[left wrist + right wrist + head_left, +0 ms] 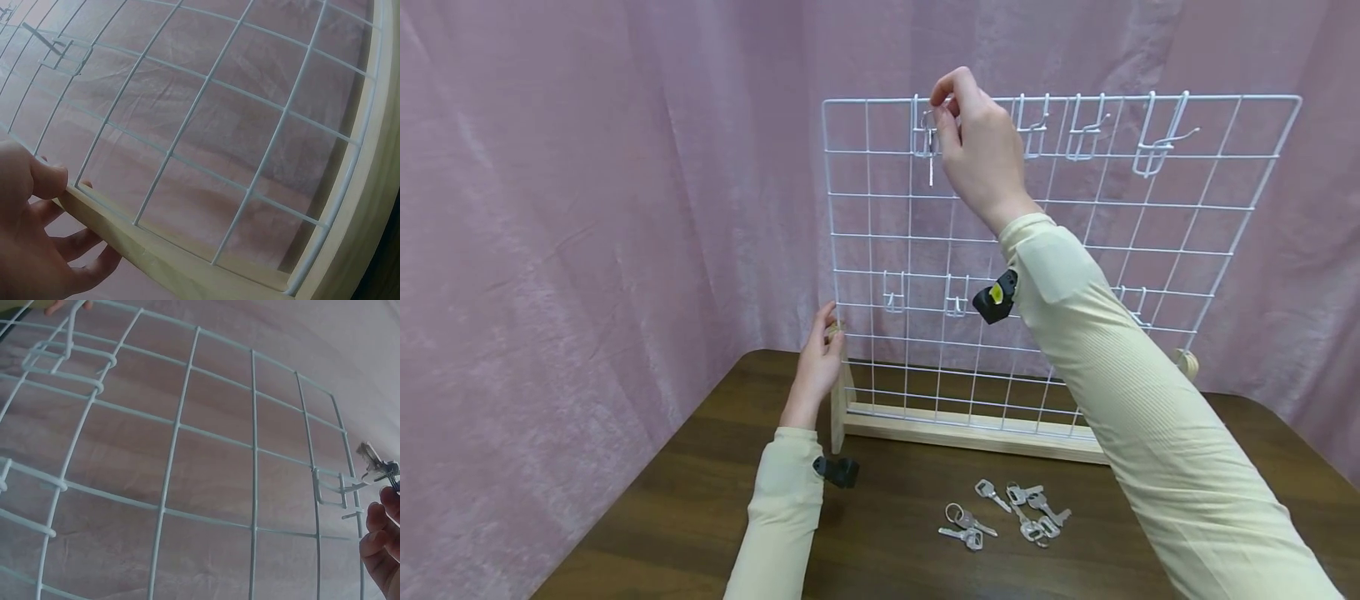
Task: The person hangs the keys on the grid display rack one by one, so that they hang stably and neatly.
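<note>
In the head view my right hand [981,146] is up at the top left of a white wire grid rack [951,218]. Its thumb and fingers pinch a key ring, with a silver key [931,169] hanging down beside a white hook [917,133]. The right wrist view has the key [369,453] close to the hook's tip; whether the ring is over the tip I cannot tell. Lower left, my left hand [816,367] holds the rack's wooden upright [131,240], thumb on one side and fingers on the other.
Several loose keys [988,493], some with rings, lie on the brown table [880,517] before the rack's wooden base [970,432]. More white hooks [1084,137] hang along the top wire, others [956,304] lower down. A pink curtain [587,208] hangs behind.
</note>
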`<state>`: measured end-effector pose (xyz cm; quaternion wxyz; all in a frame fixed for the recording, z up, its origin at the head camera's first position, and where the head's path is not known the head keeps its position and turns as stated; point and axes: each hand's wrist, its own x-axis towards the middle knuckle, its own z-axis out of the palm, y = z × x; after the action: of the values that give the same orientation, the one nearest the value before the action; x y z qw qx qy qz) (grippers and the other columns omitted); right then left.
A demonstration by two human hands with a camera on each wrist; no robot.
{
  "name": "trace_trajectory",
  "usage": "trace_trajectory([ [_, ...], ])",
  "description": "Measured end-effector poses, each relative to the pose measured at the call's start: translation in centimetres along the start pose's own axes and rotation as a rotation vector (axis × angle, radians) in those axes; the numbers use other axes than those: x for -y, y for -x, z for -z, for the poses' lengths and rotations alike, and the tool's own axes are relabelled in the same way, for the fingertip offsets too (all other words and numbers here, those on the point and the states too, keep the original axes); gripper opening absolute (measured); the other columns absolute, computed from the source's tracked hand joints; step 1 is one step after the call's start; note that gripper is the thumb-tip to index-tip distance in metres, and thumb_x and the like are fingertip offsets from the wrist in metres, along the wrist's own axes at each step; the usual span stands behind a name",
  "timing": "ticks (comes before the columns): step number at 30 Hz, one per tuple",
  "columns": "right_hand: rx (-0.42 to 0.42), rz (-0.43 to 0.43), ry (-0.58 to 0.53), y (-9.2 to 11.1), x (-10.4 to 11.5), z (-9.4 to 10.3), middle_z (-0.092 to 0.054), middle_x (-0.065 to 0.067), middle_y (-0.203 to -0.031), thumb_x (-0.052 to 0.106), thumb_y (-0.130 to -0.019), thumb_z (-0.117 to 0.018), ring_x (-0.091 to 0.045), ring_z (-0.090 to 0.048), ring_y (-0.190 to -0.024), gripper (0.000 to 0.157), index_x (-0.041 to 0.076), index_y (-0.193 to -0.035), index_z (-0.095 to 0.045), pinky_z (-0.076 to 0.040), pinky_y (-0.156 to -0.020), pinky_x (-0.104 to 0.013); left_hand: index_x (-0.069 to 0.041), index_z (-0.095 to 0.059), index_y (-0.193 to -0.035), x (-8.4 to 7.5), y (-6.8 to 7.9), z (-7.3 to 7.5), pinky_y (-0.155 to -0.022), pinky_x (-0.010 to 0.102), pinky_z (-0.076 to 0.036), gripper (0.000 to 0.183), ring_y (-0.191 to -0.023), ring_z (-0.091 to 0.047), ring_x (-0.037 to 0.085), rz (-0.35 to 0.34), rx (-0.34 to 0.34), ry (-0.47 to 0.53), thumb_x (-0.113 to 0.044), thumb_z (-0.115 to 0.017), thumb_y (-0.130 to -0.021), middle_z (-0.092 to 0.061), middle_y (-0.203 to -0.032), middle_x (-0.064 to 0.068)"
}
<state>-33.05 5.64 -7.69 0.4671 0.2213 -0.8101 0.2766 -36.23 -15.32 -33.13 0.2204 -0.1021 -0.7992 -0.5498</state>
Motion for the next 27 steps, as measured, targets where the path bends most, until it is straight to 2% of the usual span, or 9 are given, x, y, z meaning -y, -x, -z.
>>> trace_trajectory([
  [6, 0.015, 0.007, -0.01, 0.6, -0.2, 0.0, -0.06, -0.005, -0.092, 0.018, -0.101, -0.044, -0.012, -0.049, -0.074, 0.021, 0.008, -0.115, -0.056, -0.033, -0.064, -0.025, -0.014, -0.032, -0.149, 0.1, 0.0, 0.1, -0.106, 0.053, -0.043, 0.05, -0.128, -0.048, 0.044, -0.023, -0.005, 0.0, -0.006, -0.044, -0.101, -0.041, -0.145, 0.025],
  [11, 0.005, 0.016, -0.039, 2.3, -0.3, 0.9, -0.062, -0.008, -0.093, 0.017, -0.1, -0.046, -0.013, -0.05, -0.071, 0.02, 0.007, -0.115, -0.055, -0.035, -0.064, -0.025, -0.014, -0.031, -0.15, 0.1, 0.0, 0.2, -0.108, 0.053, -0.041, 0.051, -0.129, -0.047, 0.044, -0.016, 0.004, -0.005, -0.007, -0.044, -0.101, -0.041, -0.146, 0.024],
  [17, 0.031, 0.055, -0.082, 6.1, -1.0, 2.0, -0.06, -0.012, -0.092, 0.01, -0.098, -0.048, -0.017, -0.052, -0.069, 0.021, 0.004, -0.118, -0.053, -0.036, -0.062, -0.025, -0.017, -0.029, -0.15, 0.0, 0.0, 0.5, -0.103, 0.053, -0.045, 0.051, -0.126, -0.05, 0.044, -0.002, 0.018, -0.012, -0.009, -0.043, -0.102, -0.04, -0.147, 0.023],
  [22, 0.035, 0.074, -0.111, 9.5, -1.4, 2.5, -0.06, -0.012, -0.09, 0.007, -0.096, -0.052, -0.018, -0.055, -0.069, 0.02, 0.003, -0.116, -0.053, -0.037, -0.059, -0.021, -0.016, -0.028, -0.151, 0.1, 0.1, 0.9, -0.107, 0.052, -0.042, 0.051, -0.13, -0.048, 0.042, 0.006, 0.038, -0.005, -0.008, -0.042, -0.102, -0.037, -0.149, 0.023],
  [27, 0.052, 0.081, -0.15, 12.9, -1.3, 2.6, -0.061, -0.01, -0.086, 0.005, -0.095, -0.055, -0.015, -0.055, -0.068, 0.019, 0.002, -0.113, -0.055, -0.041, -0.059, -0.017, -0.016, -0.028, -0.15, 0.1, -0.2, 1.6, -0.109, 0.052, -0.04, 0.051, -0.132, -0.045, 0.041, -0.004, 0.022, 0.009, -0.008, -0.042, -0.102, -0.038, -0.148, 0.022],
])
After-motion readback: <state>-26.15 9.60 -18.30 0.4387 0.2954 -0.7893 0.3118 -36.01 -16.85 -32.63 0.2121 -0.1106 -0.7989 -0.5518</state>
